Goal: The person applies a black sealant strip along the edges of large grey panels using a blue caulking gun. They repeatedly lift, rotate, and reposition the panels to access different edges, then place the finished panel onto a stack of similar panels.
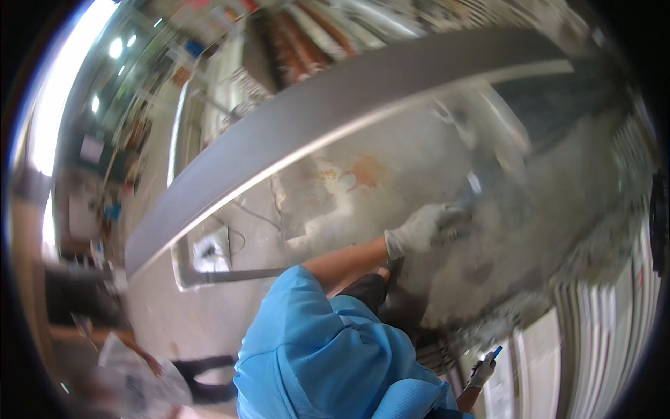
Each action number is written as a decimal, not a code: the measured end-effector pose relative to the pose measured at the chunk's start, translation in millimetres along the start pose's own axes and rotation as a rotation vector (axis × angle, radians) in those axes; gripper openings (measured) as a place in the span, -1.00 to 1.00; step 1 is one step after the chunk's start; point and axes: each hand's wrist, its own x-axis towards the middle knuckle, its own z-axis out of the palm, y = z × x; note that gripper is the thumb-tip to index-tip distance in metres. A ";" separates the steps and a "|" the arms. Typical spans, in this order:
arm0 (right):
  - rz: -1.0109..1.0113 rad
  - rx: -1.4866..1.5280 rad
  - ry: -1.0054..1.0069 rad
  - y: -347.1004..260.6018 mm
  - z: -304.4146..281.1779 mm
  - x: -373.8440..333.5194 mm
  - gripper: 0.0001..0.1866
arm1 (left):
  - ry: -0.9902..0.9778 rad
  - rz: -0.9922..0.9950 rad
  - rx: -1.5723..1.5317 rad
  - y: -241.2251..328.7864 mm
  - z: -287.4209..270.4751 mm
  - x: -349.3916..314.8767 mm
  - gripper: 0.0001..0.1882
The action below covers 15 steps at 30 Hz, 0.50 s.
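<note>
Holding one slim blue pen-like stick [497,353], the white-gloved right hand [480,371] is near several long pale strips [541,349]. One white-gloved left hand [424,228] reaches over the grey concrete floor [419,146]; its blurred fingers leave me unable to tell its grip. Beyond it spans one long, smooth grey flat bar [328,105], bright along one edge.

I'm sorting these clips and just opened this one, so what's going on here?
A person in a blue shirt has both gloved hands out. The right hand holds a slim blue pen-like tool. The left hand is stretched out over the stained floor; it is blurred, so I cannot tell whether it holds anything. A long grey panel spans the view ahead. Another person in a pale top is off to the left.
</note>
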 end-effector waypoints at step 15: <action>-0.735 -0.359 -0.501 -375.6 316.6 -109.3 -0.48 | 1.413 -0.701 0.290 -40.8 -304.3 -229.8 -0.68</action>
